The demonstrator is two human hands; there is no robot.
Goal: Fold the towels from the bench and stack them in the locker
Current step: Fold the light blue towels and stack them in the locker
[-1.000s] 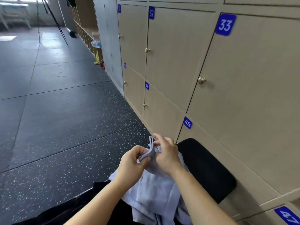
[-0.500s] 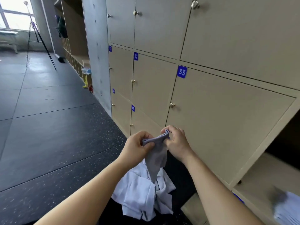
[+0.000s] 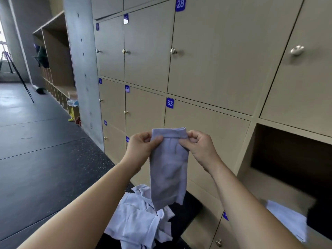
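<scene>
L hand (image 3: pixel 142 146) and R hand (image 3: pixel 199 146) are both raised in front of the locker wall w/ one towel (image 3: pixel 168 168) between them. L hand is clamped on the towel's top left corner, thumb on the near side, fingers curled behind. R hand pinches the top right corner the same way. The two hands sit level and near each other, w/ the top hem pulled flat between them.

The towel is pale lavender-grey and hangs straight down as a narrow strip, approx. upright. It looks doubled over, and the bottom edge is uneven. Its lower end overlaps the pile of towels (image 3: pixel 140 221) in view; can't tell if they touch.

That pile is whitish, crumpled and unfolded, and lies on the black table (image 3: pixel 188 212) below the hands, next to the lockers.

At right is an open locker (image 3: pixel 287 159), dark inside. A pale folded towel (image 3: pixel 287 220) lies on its floor, w/ sth dark and blurred just beside it at the frame edge.

Door 33 (image 3: pixel 206 132) is shut, directly behind the hands. A concrete pillar (image 3: pixel 80 69) stands left of the lockers. The dark speckled floor (image 3: pixel 36 159) runs off to the left, w/ a tripod (image 3: pixel 16 72) far back by the window.
</scene>
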